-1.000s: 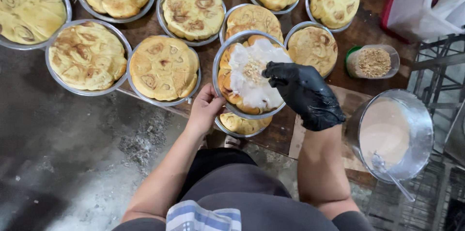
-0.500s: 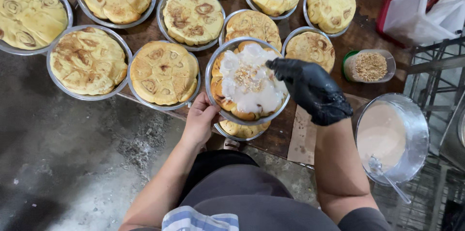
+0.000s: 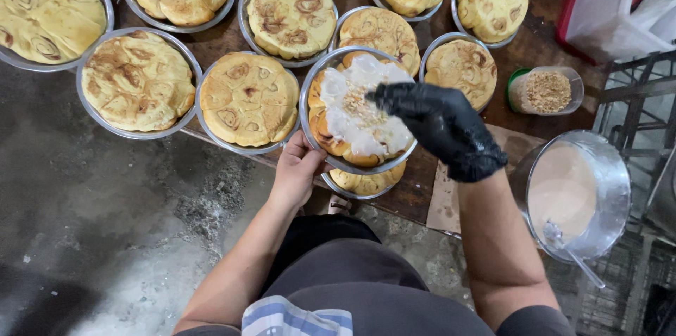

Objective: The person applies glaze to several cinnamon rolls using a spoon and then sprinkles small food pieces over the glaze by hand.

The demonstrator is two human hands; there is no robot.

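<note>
My left hand [image 3: 296, 170], bare, holds a round metal pan [image 3: 317, 146] by its near rim. In the pan lie baked rolls coated with white glaze [image 3: 355, 114] and a scatter of chopped nuts. My right hand [image 3: 440, 128], in a black glove, hovers over the pan's right side with fingers pinched together above the glaze. Another pan of rolls [image 3: 362, 181] sits on the table just under the held one.
Several round pans of unglazed swirl rolls [image 3: 250, 100] cover the brown wooden table [image 3: 542, 44]. A clear cup of chopped nuts [image 3: 548, 91] stands at the right. A metal bowl of pale glaze [image 3: 574, 191] with a spoon stands lower right. Grey concrete floor lies at the left.
The gloved right hand has shifted slightly over the glazed pan, and more chopped nuts show on the glaze. The left hand keeps holding the pan.
</note>
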